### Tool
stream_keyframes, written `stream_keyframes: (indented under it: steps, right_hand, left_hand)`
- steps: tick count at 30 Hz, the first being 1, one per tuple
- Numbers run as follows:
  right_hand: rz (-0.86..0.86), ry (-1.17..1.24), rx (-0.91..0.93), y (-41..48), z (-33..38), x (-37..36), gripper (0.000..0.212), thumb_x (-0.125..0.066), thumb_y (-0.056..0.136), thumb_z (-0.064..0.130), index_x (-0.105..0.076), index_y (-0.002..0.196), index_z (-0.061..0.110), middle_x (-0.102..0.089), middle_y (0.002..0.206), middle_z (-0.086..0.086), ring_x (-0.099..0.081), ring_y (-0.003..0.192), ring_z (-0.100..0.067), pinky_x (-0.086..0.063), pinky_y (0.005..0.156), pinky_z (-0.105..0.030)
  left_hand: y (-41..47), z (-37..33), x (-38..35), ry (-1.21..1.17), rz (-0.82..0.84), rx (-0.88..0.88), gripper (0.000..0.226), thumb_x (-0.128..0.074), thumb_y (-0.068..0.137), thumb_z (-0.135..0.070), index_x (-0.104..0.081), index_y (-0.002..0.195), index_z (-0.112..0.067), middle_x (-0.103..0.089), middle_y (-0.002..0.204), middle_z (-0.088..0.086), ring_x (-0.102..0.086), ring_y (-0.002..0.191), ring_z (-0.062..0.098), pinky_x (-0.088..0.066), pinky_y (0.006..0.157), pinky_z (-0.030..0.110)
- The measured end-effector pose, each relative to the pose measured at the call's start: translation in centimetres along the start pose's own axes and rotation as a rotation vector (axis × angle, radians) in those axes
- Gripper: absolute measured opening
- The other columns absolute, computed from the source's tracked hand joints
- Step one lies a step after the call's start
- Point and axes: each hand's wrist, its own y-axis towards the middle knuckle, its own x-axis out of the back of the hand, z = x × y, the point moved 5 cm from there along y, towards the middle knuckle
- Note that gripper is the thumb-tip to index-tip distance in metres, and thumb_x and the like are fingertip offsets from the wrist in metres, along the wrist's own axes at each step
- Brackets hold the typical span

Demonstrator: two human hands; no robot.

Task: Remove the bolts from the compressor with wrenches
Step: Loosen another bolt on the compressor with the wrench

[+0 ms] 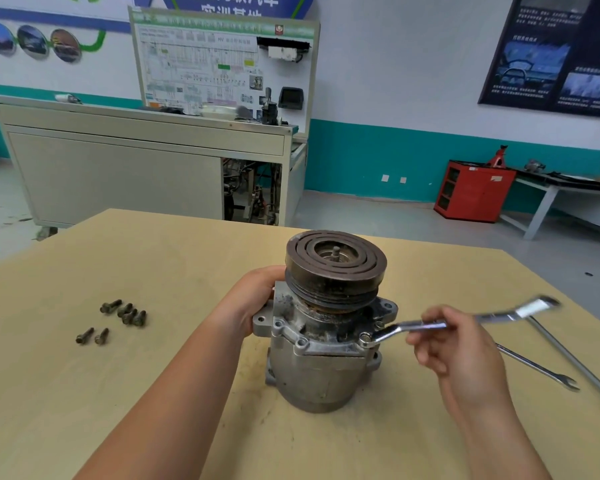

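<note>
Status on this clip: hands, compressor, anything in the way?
Left hand grips compressor body. Right hand holds wrench on flange bolt. Loose bolts lie left, spare wrench right; nothing blocking.

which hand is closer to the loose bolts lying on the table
Left. The left hand grips the compressor on the side facing the loose bolts; the right hand holds the wrench on the compressor's far side.

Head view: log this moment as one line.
left hand grips grey metal compressor | right hand holds silver wrench on flange bolt | loose dark bolts on tan table
</note>
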Motion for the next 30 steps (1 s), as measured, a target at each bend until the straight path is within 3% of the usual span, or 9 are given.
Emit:
stream_keyframes:
  steps: [4, 7, 10, 15, 18, 20, 24, 27, 30]
  right_hand:
    - [0.183, 0.146, -0.147, 3.3, -0.8, -1.5, 0.046, -0.033, 0.091, 0.012, -0.056, 0.051, 0.016, -0.041, 0.039, -0.001, -0.032, 0.035, -0.007, -0.026, 0.036, -0.015]
    - [0.21, 0.396, -0.22, 2.1, -1.5, -1.3, 0.031, -0.042, 0.081, 0.021, -0.059, 0.055, 0.017, -0.04, 0.043, 0.002, -0.03, 0.035, -0.005, -0.024, 0.036, -0.015]
    - [0.101, 0.513, -0.096, -0.8, -1.1, 0.1, 0.029, -0.044, 0.081, 0.025, -0.065, 0.062, 0.02, -0.045, 0.049, 0.003, -0.035, 0.038, -0.004, -0.025, 0.036, -0.014]
    - [-0.088, 0.232, 0.135, -5.8, 0.3, 0.5, 0.046, -0.038, 0.092, 0.021, -0.066, 0.059, 0.034, -0.063, 0.054, 0.001, -0.055, 0.038, -0.009, -0.015, 0.036, -0.01]
    - [-0.034, 0.115, 0.18, -7.4, 1.4, -1.2, 0.03, -0.063, 0.067, 0.067, -0.066, 0.065, 0.037, -0.071, 0.065, -0.002, -0.061, 0.04, -0.014, -0.021, 0.033, -0.005]
    - [-0.03, 0.021, 0.207, -7.9, 1.0, -1.3, 0.065, -0.064, 0.049, 0.08, -0.062, 0.077, 0.021, -0.072, 0.067, -0.003, -0.06, 0.039, -0.016, -0.019, 0.032, -0.004]
    - [-0.059, -0.126, 0.315, -8.3, 0.4, -1.1, 0.026, -0.039, 0.079, 0.032, -0.058, 0.08, 0.014, -0.074, 0.074, 0.001, -0.057, 0.036, -0.019, -0.023, 0.033, -0.005]
    - [-0.081, -0.226, 0.336, -7.9, 0.7, -1.0, 0.025, -0.038, 0.083, 0.03, -0.061, 0.078, 0.026, -0.074, 0.08, 0.005, -0.057, 0.038, -0.017, -0.034, 0.042, -0.003]
    - [-0.097, -0.206, 0.36, -6.7, 1.4, -1.0, 0.028, -0.038, 0.083, 0.029, -0.064, 0.075, 0.034, -0.074, 0.076, 0.002, -0.05, 0.037, -0.021, -0.02, 0.036, -0.012]
  left_hand:
    - [-0.1, -0.4, -0.2, 0.008, 0.018, -0.066, 0.031, -0.054, 0.085, -0.009, -0.076, 0.063, -0.013, -0.072, 0.075, 0.012, -0.069, 0.065, 0.025, -0.056, 0.059, 0.031]
    - [-0.5, -0.6, -0.2, -0.038, -0.012, -0.102, 0.023, -0.056, 0.083, -0.008, -0.077, 0.074, -0.009, -0.072, 0.086, 0.018, -0.069, 0.073, 0.028, -0.057, 0.06, 0.032]
    - [-1.1, 0.0, 0.4, -0.145, -0.107, -0.162, 0.021, -0.056, 0.085, -0.014, -0.076, 0.084, -0.008, -0.072, 0.092, 0.018, -0.068, 0.081, 0.03, -0.055, 0.068, 0.037]
    - [-3.2, 2.4, 0.2, -0.284, -0.105, -0.363, 0.033, -0.041, 0.094, -0.019, -0.074, 0.095, -0.023, -0.072, 0.102, 0.006, -0.068, 0.094, 0.021, -0.052, 0.071, 0.029]
    - [-3.9, 3.1, -0.2, -0.235, -0.172, -0.452, 0.031, -0.047, 0.085, -0.025, -0.067, 0.108, -0.022, -0.07, 0.108, 0.004, -0.067, 0.1, 0.021, -0.05, 0.075, 0.031]
    - [-4.2, 3.2, -0.4, -0.236, -0.209, -0.49, 0.035, -0.048, 0.081, -0.025, -0.065, 0.111, -0.018, -0.07, 0.106, 0.004, -0.068, 0.095, 0.019, -0.053, 0.071, 0.027]
    - [-4.6, 3.3, -0.4, -0.203, -0.242, -0.527, 0.025, -0.048, 0.093, -0.014, -0.063, 0.112, -0.018, -0.071, 0.103, 0.0, -0.068, 0.093, 0.016, -0.053, 0.067, 0.021]
    - [-4.6, 3.4, -0.2, -0.15, -0.273, -0.527, 0.029, -0.041, 0.098, -0.009, -0.064, 0.113, -0.02, -0.07, 0.106, -0.001, -0.067, 0.097, 0.015, -0.052, 0.071, 0.019]
    - [-4.7, 3.3, -0.2, -0.121, -0.286, -0.528, 0.029, -0.042, 0.098, -0.009, -0.064, 0.112, -0.02, -0.07, 0.107, -0.001, -0.066, 0.097, 0.012, -0.051, 0.071, 0.017]
